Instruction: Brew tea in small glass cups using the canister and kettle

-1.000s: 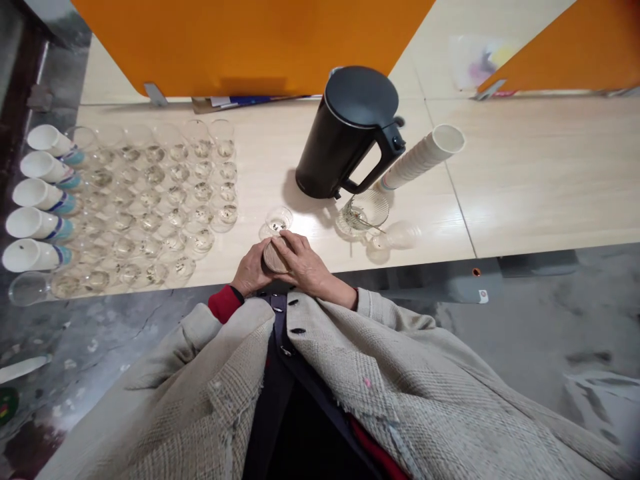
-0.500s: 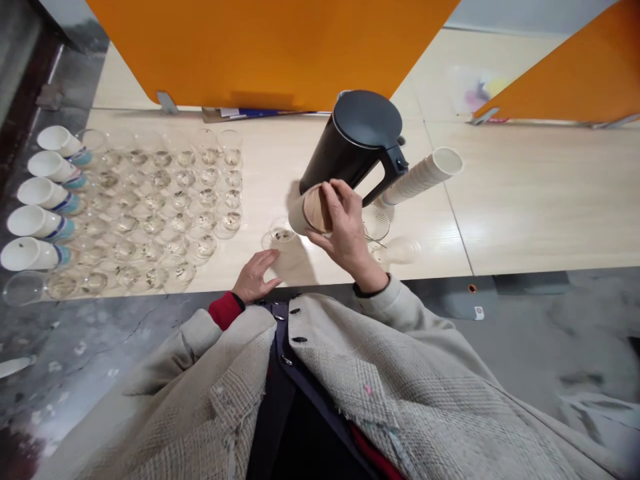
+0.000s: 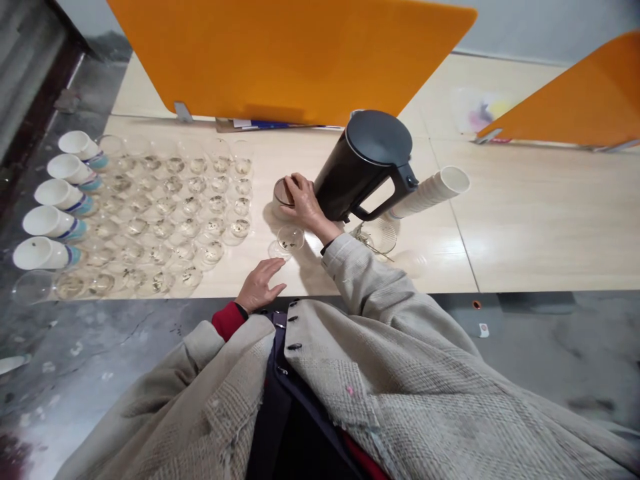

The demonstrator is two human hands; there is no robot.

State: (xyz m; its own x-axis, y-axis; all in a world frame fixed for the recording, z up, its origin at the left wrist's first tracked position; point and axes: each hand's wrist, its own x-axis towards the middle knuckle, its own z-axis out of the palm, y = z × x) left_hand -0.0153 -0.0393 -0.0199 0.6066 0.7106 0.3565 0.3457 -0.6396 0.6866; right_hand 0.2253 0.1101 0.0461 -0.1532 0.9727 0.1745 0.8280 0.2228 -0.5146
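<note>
The right hand (image 3: 306, 202) curls its fingers over the top of the round canister (image 3: 280, 197), which stands on the table (image 3: 525, 220) just beside the black kettle (image 3: 360, 167). The left hand (image 3: 260, 285) lies flat at the near edge, fingers loosely spread, holding nothing, near 1 small glass (image 3: 287, 240). Rows of glasses (image 3: 165, 213) crowd the table's left; open wood shows far right.

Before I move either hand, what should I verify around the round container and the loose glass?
1. Right hand grip on the round container: fingers wrapped over its top, ok.
2. Container seated flat on the table: underside hidden, cannot tell.
3. Gap between container and black kettle: hand covers it, cannot tell.
4. Single glass upright, apart from the container: ok.
5. Left hand holding nothing, flat at the table edge: ok.
</note>
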